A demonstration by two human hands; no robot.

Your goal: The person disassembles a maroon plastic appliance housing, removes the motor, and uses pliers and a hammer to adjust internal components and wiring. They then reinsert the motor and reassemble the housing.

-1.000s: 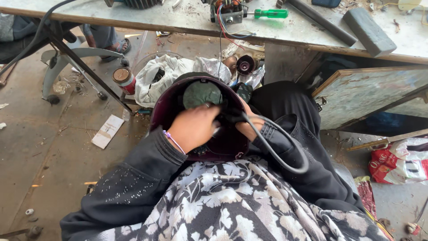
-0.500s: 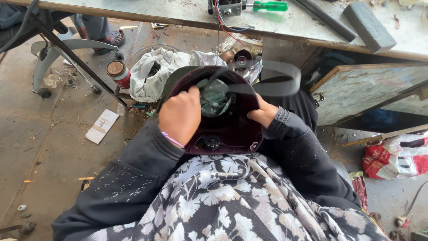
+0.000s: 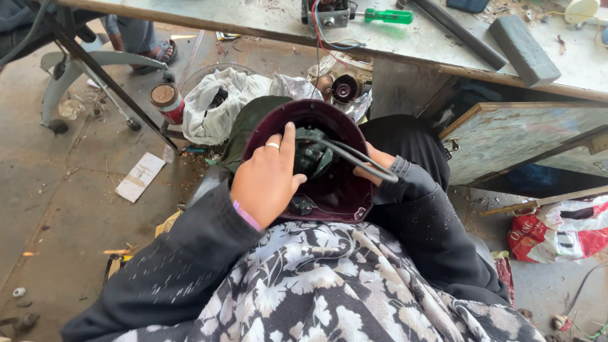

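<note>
So you've got that maroon dome-shaped housing [image 3: 342, 190] sitting in your lap, open side facing up at you, with a dark green-black motor part [image 3: 311, 158] down inside it. A black cable [image 3: 354, 159] loops across the opening, over that part. Your left hand [image 3: 266, 180] is draped over the near-left rim, fingers curled over the edge and gripping the housing, thumb pointing in toward the motor part. Your right hand [image 3: 379, 164] is mostly tucked behind the sleeve cuff at the right rim, right by the cable, and honestly you can't tell if it's clamped on anything or just resting there. Just past the housing there's a white plastic bag [image 3: 218, 104] on the floor and a small can [image 3: 168, 101] beside it. Up top, the workbench [image 3: 570, 63] has a green-handled screwdriver [image 3: 387, 16] and a grey block [image 3: 524, 49] on it.
</note>
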